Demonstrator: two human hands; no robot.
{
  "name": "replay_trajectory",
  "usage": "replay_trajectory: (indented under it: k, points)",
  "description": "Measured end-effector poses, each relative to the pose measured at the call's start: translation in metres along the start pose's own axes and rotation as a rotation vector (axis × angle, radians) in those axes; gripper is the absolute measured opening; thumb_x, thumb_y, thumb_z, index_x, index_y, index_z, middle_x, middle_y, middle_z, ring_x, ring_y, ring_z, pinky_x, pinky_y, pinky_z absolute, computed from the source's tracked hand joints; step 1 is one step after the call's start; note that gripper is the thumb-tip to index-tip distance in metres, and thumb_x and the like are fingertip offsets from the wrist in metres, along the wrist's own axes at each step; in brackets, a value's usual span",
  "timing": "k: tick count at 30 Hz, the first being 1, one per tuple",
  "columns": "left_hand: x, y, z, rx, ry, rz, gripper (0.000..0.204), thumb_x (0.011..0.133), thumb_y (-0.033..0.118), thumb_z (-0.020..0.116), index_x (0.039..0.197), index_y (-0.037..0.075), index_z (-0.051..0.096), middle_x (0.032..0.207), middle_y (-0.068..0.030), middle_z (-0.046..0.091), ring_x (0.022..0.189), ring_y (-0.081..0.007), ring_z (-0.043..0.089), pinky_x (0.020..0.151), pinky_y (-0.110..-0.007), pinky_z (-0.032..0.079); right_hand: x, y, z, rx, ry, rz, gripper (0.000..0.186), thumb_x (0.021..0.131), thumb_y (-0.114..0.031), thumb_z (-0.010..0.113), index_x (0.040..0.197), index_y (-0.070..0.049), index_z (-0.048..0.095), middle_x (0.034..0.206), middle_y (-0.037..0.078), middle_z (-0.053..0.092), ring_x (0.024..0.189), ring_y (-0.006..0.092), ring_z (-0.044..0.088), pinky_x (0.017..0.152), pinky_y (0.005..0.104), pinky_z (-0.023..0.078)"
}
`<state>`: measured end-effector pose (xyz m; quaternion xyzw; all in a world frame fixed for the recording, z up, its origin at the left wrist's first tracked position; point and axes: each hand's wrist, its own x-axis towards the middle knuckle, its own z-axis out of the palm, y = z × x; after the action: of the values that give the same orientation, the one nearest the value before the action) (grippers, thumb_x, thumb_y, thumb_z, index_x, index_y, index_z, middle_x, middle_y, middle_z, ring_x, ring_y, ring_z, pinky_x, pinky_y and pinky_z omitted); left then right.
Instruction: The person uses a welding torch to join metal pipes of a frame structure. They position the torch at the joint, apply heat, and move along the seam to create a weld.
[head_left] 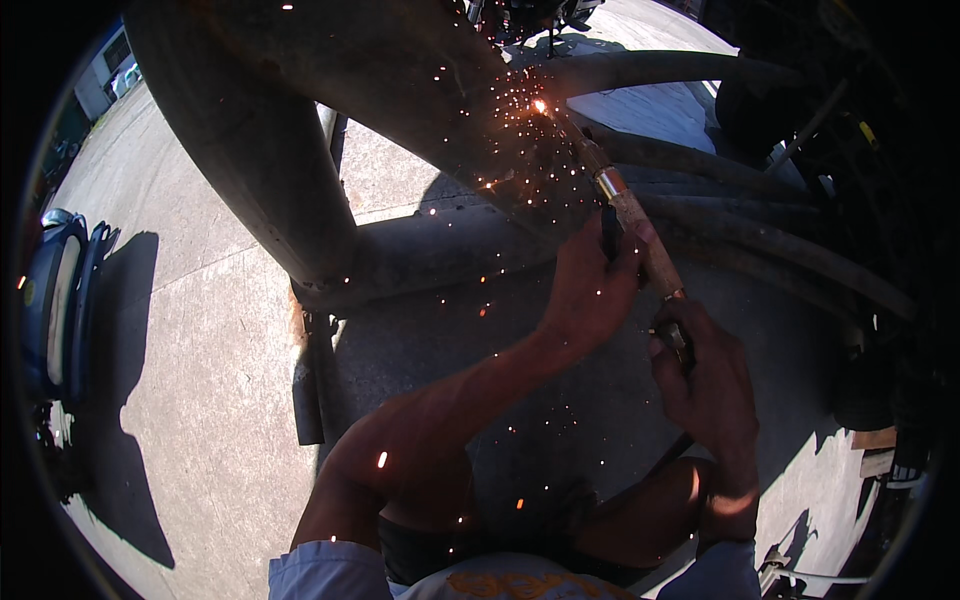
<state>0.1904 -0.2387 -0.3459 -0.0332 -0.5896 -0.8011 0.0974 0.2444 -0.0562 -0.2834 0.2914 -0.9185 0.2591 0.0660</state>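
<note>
Both hands are on a long torch [657, 258] with a brown barrel, a shiny metal collar and a slim front part slanting up and left. My left hand [592, 285] is closed round the barrel behind the collar, beside a small black part. At the rear end, my right hand [708, 375] is wrapped round a metal fitting. A bright orange glow [540, 106] burns at the tip against a thick dark metal pipe [400, 85], throwing sparks all around. The exact contact spot is lost in the glare.
A second thick pipe [250, 160] runs down the left, meeting a horizontal pipe [450, 250]. Several curved dark tubes [790, 240] lie to the right. A blue vehicle part [62, 305] stands at far left on the sunlit concrete floor [220, 400]. Sparks drop toward my legs.
</note>
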Motion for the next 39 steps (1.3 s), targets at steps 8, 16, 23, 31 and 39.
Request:
replay_trajectory:
  k: [8, 16, 23, 31, 39]
  points:
    - [0.0002, -0.0004, -0.0012, -0.012, -0.009, -0.004, 0.045, 0.113, 0.04, 0.066, 0.123, -0.004, 0.067, 0.106, -0.0127, 0.076, 0.094, -0.0182, 0.076, 0.082, -0.037, 0.064, -0.0015, 0.0002, 0.0032, -0.045, 0.049, -0.028, 0.028, 0.099, -0.009, 0.08, 0.123, -0.006, 0.066, 0.101, 0.018, 0.074, 0.084, 0.0381, 0.075, 0.076, 0.0441, 0.058]
    - [-0.0013, -0.001, 0.002, -0.05, 0.006, 0.062, 0.044, 0.114, 0.038, 0.065, 0.123, -0.005, 0.067, 0.105, -0.0131, 0.075, 0.094, -0.019, 0.076, 0.081, -0.038, 0.065, -0.0022, 0.0012, 0.0013, -0.037, 0.037, 0.002, 0.029, 0.1, -0.011, 0.083, 0.123, -0.005, 0.066, 0.103, 0.019, 0.074, 0.087, 0.0383, 0.076, 0.076, 0.0445, 0.059]
    - [0.0022, -0.0025, -0.0001, -0.011, 0.001, 0.088, 0.049, 0.115, 0.041, 0.065, 0.12, -0.008, 0.066, 0.1, -0.0152, 0.074, 0.094, -0.0199, 0.077, 0.079, -0.038, 0.066, 0.0004, 0.0028, 0.0032, -0.054, 0.009, 0.032, 0.03, 0.1, -0.013, 0.082, 0.124, -0.005, 0.066, 0.104, 0.019, 0.075, 0.091, 0.0398, 0.077, 0.079, 0.046, 0.06]
    - [0.0036, -0.0046, 0.0009, -0.071, 0.018, 0.057, 0.052, 0.114, 0.043, 0.065, 0.117, -0.008, 0.068, 0.099, -0.0162, 0.077, 0.091, -0.022, 0.079, 0.079, -0.039, 0.066, 0.003, 0.003, 0.0052, -0.003, 0.037, 0.04, 0.027, 0.101, -0.013, 0.082, 0.121, -0.005, 0.066, 0.104, 0.018, 0.075, 0.091, 0.0375, 0.077, 0.08, 0.0435, 0.059]
    - [0.0035, -0.0044, -0.0001, -0.075, 0.017, 0.047, 0.05, 0.114, 0.042, 0.066, 0.117, -0.008, 0.069, 0.096, -0.0156, 0.078, 0.09, -0.0218, 0.08, 0.077, -0.038, 0.065, 0.0033, 0.0039, 0.0034, -0.01, 0.016, 0.038, 0.028, 0.1, -0.012, 0.082, 0.122, -0.004, 0.066, 0.103, 0.019, 0.075, 0.092, 0.0385, 0.078, 0.081, 0.0433, 0.059]
